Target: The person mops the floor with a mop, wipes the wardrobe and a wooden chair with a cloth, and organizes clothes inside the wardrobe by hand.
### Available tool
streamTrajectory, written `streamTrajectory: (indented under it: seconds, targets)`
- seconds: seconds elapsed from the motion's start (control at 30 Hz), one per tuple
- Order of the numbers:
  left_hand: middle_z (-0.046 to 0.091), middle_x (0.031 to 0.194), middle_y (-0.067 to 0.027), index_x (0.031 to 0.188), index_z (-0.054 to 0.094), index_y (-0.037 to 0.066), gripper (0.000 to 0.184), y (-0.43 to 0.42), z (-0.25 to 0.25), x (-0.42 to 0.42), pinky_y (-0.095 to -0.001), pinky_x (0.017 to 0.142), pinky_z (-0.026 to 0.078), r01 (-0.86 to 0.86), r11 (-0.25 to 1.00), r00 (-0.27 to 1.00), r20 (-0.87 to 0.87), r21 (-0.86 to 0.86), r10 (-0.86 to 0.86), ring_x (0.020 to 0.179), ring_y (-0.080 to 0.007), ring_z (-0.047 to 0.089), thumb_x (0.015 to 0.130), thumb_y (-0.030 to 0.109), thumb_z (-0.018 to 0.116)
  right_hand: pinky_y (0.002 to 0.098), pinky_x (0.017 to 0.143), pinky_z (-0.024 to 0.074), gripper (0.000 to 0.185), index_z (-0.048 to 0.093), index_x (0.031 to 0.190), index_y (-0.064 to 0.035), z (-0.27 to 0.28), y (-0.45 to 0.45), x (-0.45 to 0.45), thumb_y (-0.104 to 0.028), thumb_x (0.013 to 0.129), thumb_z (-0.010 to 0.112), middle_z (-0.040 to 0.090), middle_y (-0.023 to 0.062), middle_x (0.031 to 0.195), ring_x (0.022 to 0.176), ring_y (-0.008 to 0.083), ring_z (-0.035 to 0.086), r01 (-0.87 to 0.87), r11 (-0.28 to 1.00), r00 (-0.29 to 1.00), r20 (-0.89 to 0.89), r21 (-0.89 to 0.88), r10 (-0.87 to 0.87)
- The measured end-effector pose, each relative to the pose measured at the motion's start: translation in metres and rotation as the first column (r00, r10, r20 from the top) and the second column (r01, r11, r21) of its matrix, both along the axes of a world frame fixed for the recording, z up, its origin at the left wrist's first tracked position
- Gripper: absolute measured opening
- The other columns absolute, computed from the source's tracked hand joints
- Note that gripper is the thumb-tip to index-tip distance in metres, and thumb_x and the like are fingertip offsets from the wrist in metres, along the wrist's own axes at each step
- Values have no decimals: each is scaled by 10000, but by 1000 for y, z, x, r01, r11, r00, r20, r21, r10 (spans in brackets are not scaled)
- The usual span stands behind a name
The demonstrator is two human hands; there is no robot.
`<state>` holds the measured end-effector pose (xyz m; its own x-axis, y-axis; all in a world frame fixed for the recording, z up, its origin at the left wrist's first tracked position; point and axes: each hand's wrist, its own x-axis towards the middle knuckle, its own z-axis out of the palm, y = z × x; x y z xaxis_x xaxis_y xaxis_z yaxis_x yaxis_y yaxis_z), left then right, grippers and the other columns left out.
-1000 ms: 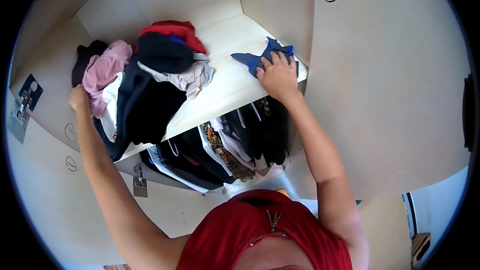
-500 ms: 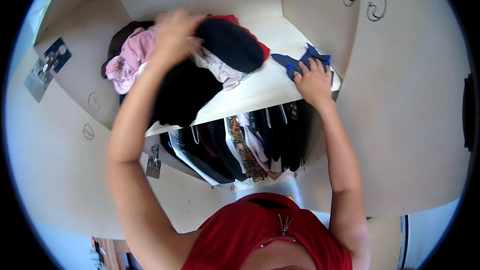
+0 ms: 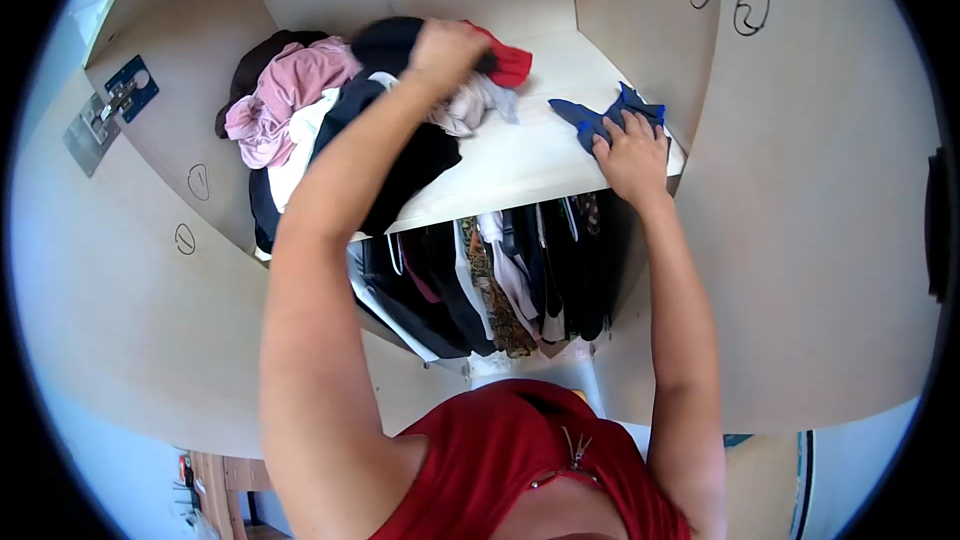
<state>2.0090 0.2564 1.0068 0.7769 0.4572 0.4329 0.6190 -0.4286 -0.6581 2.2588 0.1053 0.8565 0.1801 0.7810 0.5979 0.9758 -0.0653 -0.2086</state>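
My left hand (image 3: 447, 52), slightly blurred, is closed on a black garment (image 3: 385, 42) at the back of the pile on the shelf. A red cloth (image 3: 512, 66) lies beside that hand, and a pale grey-white garment (image 3: 475, 105) lies below it. My right hand (image 3: 633, 152) rests with fingers spread on a small dark blue-grey garment (image 3: 578, 120) with bright blue edging, near the right end of the shelf. A pink garment (image 3: 300, 75) and a larger black garment (image 3: 420, 160) lie to the left, the latter partly behind my left forearm.
The clothes lie on a pale wooden shelf (image 3: 500, 172) inside a cupboard. Below it, several garments hang in a row, including a patterned one (image 3: 490, 290). Doors stand open on both sides; the left door has a metal hinge (image 3: 118, 100).
My left hand has moved right from the pink garment to the black one, which has shifted left and back. More of the pile's left side shows. My right hand stays on the blue-grey garment.
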Motion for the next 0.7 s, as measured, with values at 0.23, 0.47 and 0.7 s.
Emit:
streamTrajectory:
  seconds: [0.23, 0.47, 0.7]
  targets:
    - [627, 979, -91, 1155, 629, 145, 358, -7, 111, -189, -424, 740, 504, -277, 823, 949, 274, 495, 154, 906, -296, 625, 807, 98, 560, 539, 1136, 257, 461, 667, 1244, -112, -4, 4, -1, -396, 919, 503, 558, 159, 1373, 1343, 316, 439, 25, 999, 1000, 6, 34, -25]
    - [632, 1065, -131, 1201, 650, 142, 495, 1, 29, -259, -420, 930, 434, -144, 989, 979, 146, -14, 145, 1039, -334, 580, 723, 32, 588, 535, 1131, 265, 449, 681, 1219, -115, -6, 4, -2, -398, 903, 535, 566, 157, 1363, 1324, 312, 457, 27, 996, 1000, 13, 87, -28]
    - [569, 1338, -160, 1471, 444, 116, 731, -16, 65, -233, -357, 1104, 340, 299, 640, 704, 616, -708, 353, 1254, -277, 510, 786, 240, 666, 539, 1123, 272, 435, 698, 1182, -105, -10, 5, -1, -398, 897, 550, 587, 160, 1318, 1292, 316, 477, 4, 991, 1000, 23, 133, -7]
